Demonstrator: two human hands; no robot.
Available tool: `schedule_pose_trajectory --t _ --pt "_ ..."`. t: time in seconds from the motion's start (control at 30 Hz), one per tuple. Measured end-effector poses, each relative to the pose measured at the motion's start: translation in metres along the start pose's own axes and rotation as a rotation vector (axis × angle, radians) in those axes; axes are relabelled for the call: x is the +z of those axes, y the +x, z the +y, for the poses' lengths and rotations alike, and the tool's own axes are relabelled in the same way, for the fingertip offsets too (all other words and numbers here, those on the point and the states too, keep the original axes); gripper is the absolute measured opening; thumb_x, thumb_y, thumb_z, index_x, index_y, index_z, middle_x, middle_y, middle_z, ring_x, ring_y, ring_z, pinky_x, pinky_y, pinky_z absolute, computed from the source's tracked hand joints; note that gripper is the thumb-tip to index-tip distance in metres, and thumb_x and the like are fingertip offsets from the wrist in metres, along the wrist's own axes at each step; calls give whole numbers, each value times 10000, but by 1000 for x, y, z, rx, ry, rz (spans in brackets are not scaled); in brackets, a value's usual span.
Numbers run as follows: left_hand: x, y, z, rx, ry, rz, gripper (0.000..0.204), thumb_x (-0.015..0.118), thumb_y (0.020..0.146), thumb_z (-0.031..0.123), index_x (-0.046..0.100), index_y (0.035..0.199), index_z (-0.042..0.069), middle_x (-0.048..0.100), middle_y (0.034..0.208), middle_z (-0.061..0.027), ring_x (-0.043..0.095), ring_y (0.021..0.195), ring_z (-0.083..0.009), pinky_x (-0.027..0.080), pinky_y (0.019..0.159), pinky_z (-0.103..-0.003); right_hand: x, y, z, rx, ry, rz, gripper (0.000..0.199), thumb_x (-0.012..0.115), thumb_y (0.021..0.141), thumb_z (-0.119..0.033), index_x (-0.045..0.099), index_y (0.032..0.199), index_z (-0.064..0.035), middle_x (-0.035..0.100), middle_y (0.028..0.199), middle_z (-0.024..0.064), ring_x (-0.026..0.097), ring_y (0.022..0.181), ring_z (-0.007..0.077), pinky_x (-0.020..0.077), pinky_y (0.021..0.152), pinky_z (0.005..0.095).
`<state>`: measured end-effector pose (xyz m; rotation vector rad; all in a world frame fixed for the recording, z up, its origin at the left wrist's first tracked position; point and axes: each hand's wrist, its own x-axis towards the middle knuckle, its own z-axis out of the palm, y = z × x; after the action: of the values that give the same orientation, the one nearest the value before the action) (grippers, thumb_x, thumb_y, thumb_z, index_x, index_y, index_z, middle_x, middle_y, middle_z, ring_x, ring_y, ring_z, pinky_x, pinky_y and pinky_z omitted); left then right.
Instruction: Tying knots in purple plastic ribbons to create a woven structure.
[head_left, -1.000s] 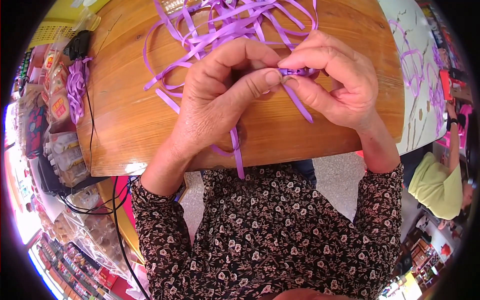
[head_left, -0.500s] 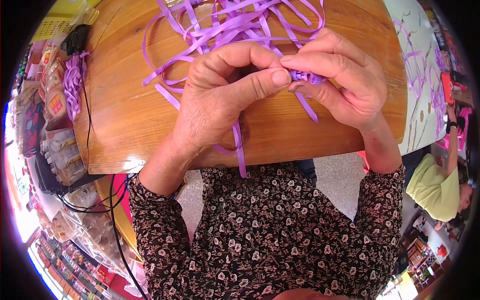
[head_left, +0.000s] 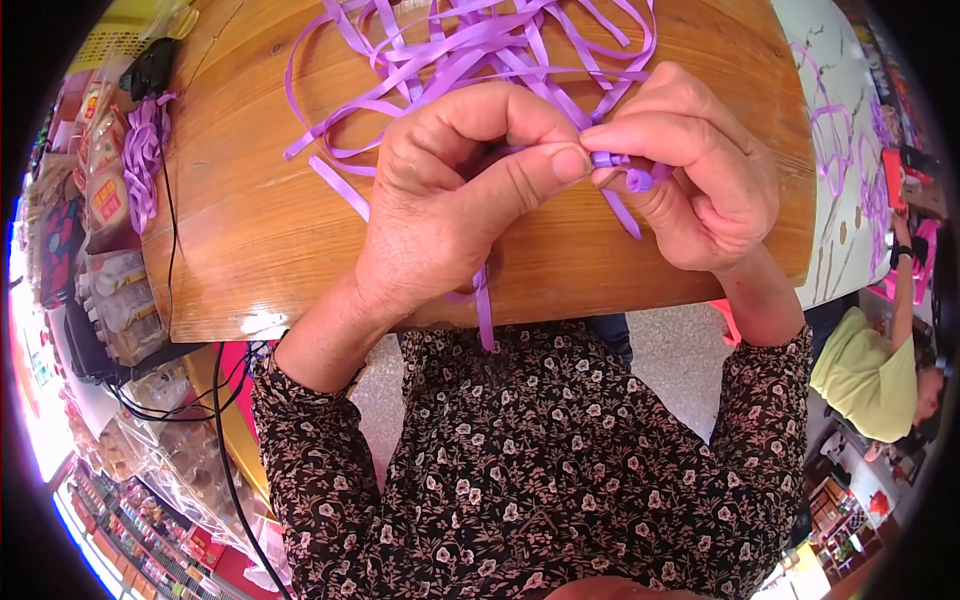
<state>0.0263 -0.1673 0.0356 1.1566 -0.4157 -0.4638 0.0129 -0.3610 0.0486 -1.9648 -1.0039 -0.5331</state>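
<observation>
Head view, looking down on a wooden table (head_left: pixel 260 250). The left hand (head_left: pixel 440 200) is closed, its thumb tip pressed against the forefinger of the right hand (head_left: pixel 700 190), and between them both hands pinch a small folded piece of purple ribbon (head_left: pixel 625 170) held just above the table's near edge. One strand of the same ribbon runs under the left palm and hangs over the table edge toward the floral-print blouse (head_left: pixel 540 470). Behind the hands lies a loose tangle of ribbon strips (head_left: pixel 480 50).

Risk: the fold is held only by fingertip pressure, so any easing of the pinch would probably let the slick ribbon spring open; the hanging tail could also catch on the table edge and pull the fold askew.

At the left rim, a row of clear packets with orange-and-red labels (head_left: pixel 105 200) stands beside a bundle of purple ribbon (head_left: pixel 145 160) and a black cable (head_left: pixel 170 240). Lower left, shelves hold what seem to be small coloured goods, too blurred to identify. At the right rim, another person in a yellow-green top (head_left: pixel 860 370) is present.
</observation>
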Motion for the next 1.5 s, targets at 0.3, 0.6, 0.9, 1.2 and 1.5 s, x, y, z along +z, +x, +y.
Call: schedule_pose_trajectory --t 0.3,0.6,0.9,1.2,1.5 --pt "5 -3 -2 116 162 120 37 601 840 -1 609 874 13 589 767 16 504 698 -40 386 642 -170 8 3 3 -7 -103 33 180 635 786 -21 610 933 79 593 800 114 532 662 173 416 582 255" --pt "-4 2 -8 -88 -72 202 142 623 857 108 632 949 0 630 815 -12 573 749 -49 491 656 -181 16 5 9 266 15 41 226 667 744 2 648 968 -17 593 772 61 566 689 156 438 607 231" --pt "-5 3 -7 74 12 232 150 633 841 59 642 980 3 642 874 -19 568 796 -52 459 715 -179 7 7 -2 317 6 -64 318 570 844 -43 574 1157 13 556 897 66 524 798 132 419 695 230" --pt "-7 2 -7 54 29 231 164 600 847 8 627 1008 3 641 970 -57 574 914 -102 442 832 -219 10 -1 9 525 582 201 273 565 841 30 549 1111 66 583 954 85 555 872 133 455 789 243" --pt "-4 3 -9 147 -28 275 124 631 833 23 631 951 -15 630 864 -8 563 794 -42 453 712 -173 8 -3 17 371 407 128 244 604 772 104 590 1009 49 588 952 126 569 861 159 475 750 239"
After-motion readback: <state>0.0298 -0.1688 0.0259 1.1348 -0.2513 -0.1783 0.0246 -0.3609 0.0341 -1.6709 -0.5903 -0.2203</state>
